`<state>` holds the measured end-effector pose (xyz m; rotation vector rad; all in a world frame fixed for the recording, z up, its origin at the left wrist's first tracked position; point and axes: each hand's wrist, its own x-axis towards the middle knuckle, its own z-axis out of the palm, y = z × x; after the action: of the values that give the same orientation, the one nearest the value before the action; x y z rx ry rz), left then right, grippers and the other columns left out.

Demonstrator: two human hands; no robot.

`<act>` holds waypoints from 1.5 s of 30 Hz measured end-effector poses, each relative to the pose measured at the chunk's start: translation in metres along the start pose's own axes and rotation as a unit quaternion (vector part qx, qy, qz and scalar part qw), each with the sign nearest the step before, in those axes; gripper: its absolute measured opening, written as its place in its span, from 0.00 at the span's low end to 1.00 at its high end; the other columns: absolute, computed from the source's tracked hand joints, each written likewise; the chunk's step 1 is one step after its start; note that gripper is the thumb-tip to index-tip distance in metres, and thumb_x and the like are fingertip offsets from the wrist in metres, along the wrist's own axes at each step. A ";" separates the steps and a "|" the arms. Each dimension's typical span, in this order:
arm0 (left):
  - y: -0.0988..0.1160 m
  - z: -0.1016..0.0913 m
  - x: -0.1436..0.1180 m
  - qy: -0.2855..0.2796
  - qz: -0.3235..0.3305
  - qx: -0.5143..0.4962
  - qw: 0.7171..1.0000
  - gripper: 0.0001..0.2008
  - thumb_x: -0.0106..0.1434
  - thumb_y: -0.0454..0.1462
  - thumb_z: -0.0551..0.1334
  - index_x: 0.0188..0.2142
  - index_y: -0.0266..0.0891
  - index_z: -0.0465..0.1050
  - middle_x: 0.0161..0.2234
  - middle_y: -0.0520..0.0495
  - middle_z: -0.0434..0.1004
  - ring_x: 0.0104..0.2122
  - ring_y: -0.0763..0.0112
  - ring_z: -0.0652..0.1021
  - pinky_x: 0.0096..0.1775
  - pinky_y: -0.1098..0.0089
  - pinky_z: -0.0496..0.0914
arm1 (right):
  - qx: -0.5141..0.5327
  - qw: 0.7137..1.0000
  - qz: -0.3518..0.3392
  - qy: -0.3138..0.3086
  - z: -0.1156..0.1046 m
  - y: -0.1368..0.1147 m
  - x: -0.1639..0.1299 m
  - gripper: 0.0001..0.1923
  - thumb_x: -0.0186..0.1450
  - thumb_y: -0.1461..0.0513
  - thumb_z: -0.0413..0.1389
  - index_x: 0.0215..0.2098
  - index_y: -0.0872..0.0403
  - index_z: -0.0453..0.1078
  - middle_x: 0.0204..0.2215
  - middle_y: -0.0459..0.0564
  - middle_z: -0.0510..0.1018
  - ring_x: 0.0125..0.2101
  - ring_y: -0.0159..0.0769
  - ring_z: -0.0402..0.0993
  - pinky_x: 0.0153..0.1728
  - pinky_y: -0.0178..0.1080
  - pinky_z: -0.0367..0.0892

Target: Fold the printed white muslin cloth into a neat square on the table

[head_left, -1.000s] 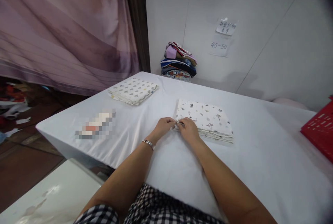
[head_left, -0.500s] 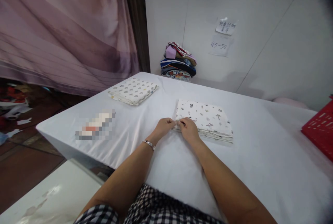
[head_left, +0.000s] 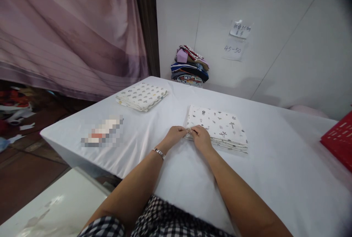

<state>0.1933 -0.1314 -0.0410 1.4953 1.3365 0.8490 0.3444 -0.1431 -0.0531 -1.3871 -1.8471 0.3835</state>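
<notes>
In the head view, a folded printed cloth (head_left: pixel 217 128) lies flat on the white table (head_left: pixel 275 178), just right of the frame's centre. Both hands meet at its near left corner: the left hand (head_left: pixel 176 136), a bracelet (head_left: pixel 158 152) on its wrist, and the right hand (head_left: pixel 201 138) each have their fingertips pinched together on the cloth's edge, the two hands almost touching one another. The forearms run up from the bottom of the frame, over a checked garment (head_left: pixel 156 218) at the lower edge. A second folded cloth (head_left: pixel 142 96), with a different print, lies well apart at the table's upper left. A blurred patch (head_left: pixel 102 132) sits near the table's left edge. At the far end, against the wall, is a pile of coloured clothes (head_left: pixel 190 69). Two paper notes (head_left: pixel 236 39) hang on the wall in the upper right. A red basket (head_left: pixel 339 139) shows at the right edge. A mauve curtain (head_left: pixel 68 28) fills the upper left.
</notes>
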 end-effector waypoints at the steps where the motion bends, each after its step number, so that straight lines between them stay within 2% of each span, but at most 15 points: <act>1: 0.000 0.000 0.000 0.000 0.002 -0.001 1.000 0.13 0.50 0.44 0.60 0.22 0.35 0.72 0.19 0.53 0.66 0.23 0.75 0.65 0.27 0.74 0.58 | 0.002 1.000 -0.001 -0.001 0.000 0.000 0.000 0.10 0.63 0.63 0.50 0.26 0.52 0.71 0.26 0.46 0.72 0.31 0.34 0.66 0.33 0.35 0.59; 6: -0.001 0.001 -0.001 0.000 -0.001 -0.004 1.000 0.15 0.48 0.46 0.61 0.25 0.35 0.75 0.20 0.52 0.69 0.25 0.72 0.68 0.28 0.73 0.60 | 0.006 1.000 -0.005 -0.007 -0.001 0.001 0.001 0.13 0.64 0.63 0.49 0.24 0.52 0.71 0.25 0.46 0.72 0.30 0.33 0.67 0.32 0.35 0.59; 12: -0.001 0.003 0.000 -0.002 -0.004 0.014 1.000 0.13 0.48 0.43 0.61 0.30 0.36 0.75 0.25 0.51 0.73 0.27 0.72 0.69 0.31 0.72 0.61 | -0.044 0.999 -0.005 0.009 0.003 0.000 -0.001 0.11 0.64 0.64 0.48 0.28 0.53 0.71 0.28 0.48 0.73 0.32 0.35 0.67 0.33 0.36 0.59; 18: -0.002 0.004 0.001 0.020 -0.001 0.022 1.000 0.07 0.48 0.39 0.59 0.22 0.37 0.71 0.21 0.53 0.69 0.24 0.75 0.67 0.27 0.73 0.59 | -0.098 0.992 -0.066 0.038 0.001 -0.002 -0.005 0.10 0.66 0.64 0.44 0.32 0.54 0.66 0.30 0.50 0.71 0.34 0.38 0.64 0.36 0.38 0.58; 22: 0.001 0.001 0.001 0.019 -0.033 -0.016 0.999 0.07 0.47 0.39 0.60 0.19 0.37 0.66 0.17 0.55 0.63 0.21 0.77 0.63 0.24 0.74 0.57 | -0.128 0.985 -0.101 0.057 -0.007 -0.004 -0.006 0.10 0.67 0.65 0.42 0.33 0.54 0.64 0.31 0.51 0.70 0.35 0.38 0.63 0.37 0.39 0.57; 29: 0.002 -0.002 -0.001 -0.004 -0.054 -0.055 0.997 0.08 0.47 0.39 0.60 0.18 0.37 0.64 0.15 0.57 0.59 0.18 0.79 0.59 0.22 0.74 0.52 | -0.197 0.971 -0.133 -0.024 -0.003 -0.001 -0.006 0.11 0.68 0.64 0.43 0.31 0.54 0.65 0.30 0.52 0.70 0.33 0.39 0.62 0.34 0.38 0.55; 35: 0.006 -0.003 -0.004 -0.013 -0.051 -0.064 0.997 0.07 0.47 0.38 0.58 0.18 0.36 0.65 0.15 0.57 0.57 0.18 0.80 0.57 0.21 0.74 0.50 | -0.151 0.979 -0.133 -0.031 -0.003 0.002 -0.007 0.08 0.66 0.60 0.47 0.33 0.54 0.65 0.32 0.51 0.70 0.34 0.38 0.63 0.36 0.38 0.57; 40: 0.009 -0.007 -0.005 -0.040 -0.029 -0.083 0.995 0.10 0.49 0.41 0.59 0.20 0.36 0.68 0.15 0.57 0.57 0.18 0.80 0.57 0.21 0.74 0.50 | -0.100 0.991 -0.091 -0.008 -0.003 0.001 -0.008 0.06 0.65 0.61 0.49 0.32 0.54 0.65 0.30 0.49 0.70 0.34 0.37 0.64 0.36 0.37 0.58; 42: 0.007 -0.011 -0.003 -0.026 -0.023 -0.076 0.996 0.11 0.50 0.43 0.59 0.21 0.36 0.69 0.16 0.57 0.58 0.18 0.80 0.57 0.22 0.74 0.52 | -0.082 0.994 -0.077 0.004 -0.003 0.000 -0.008 0.07 0.65 0.62 0.48 0.31 0.54 0.65 0.30 0.49 0.70 0.33 0.36 0.64 0.36 0.37 0.58; 45: 0.002 -0.016 0.001 0.029 -0.019 -0.011 0.999 0.11 0.49 0.43 0.60 0.21 0.36 0.69 0.17 0.56 0.61 0.20 0.78 0.61 0.24 0.74 0.56 | -0.064 0.995 -0.071 0.013 -0.003 0.001 -0.007 0.07 0.65 0.63 0.47 0.31 0.53 0.64 0.29 0.48 0.70 0.33 0.36 0.64 0.35 0.37 0.59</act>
<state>0.1791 -0.1274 -0.0339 1.4320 1.3902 0.8866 0.3476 -0.1500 -0.0549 -1.3291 -1.9632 0.1755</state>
